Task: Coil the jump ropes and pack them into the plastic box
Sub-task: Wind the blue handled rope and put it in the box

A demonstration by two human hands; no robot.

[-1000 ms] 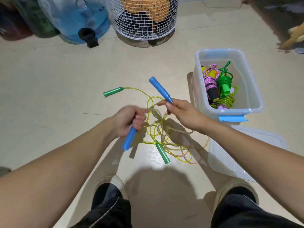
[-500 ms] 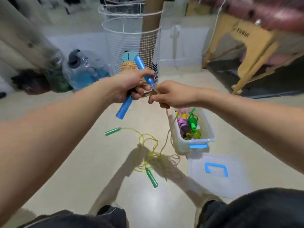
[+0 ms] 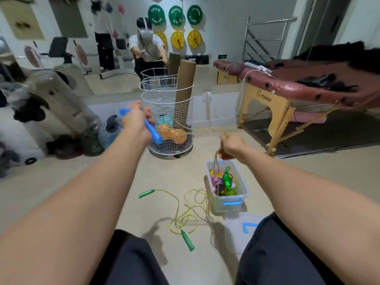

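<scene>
I have the blue-handled rope (image 3: 213,161) drawn taut above the plastic box (image 3: 242,195): my left hand (image 3: 134,118) is clenched round both blue handles (image 3: 152,130), my right hand (image 3: 231,146) pinches the cord, probably so it pulls free of the green-handled rope (image 3: 186,214) lying loose on the floor left of the box. Two coiled ropes (image 3: 223,183) sit inside the box. Behind it stands the wire basket (image 3: 170,145).
</scene>
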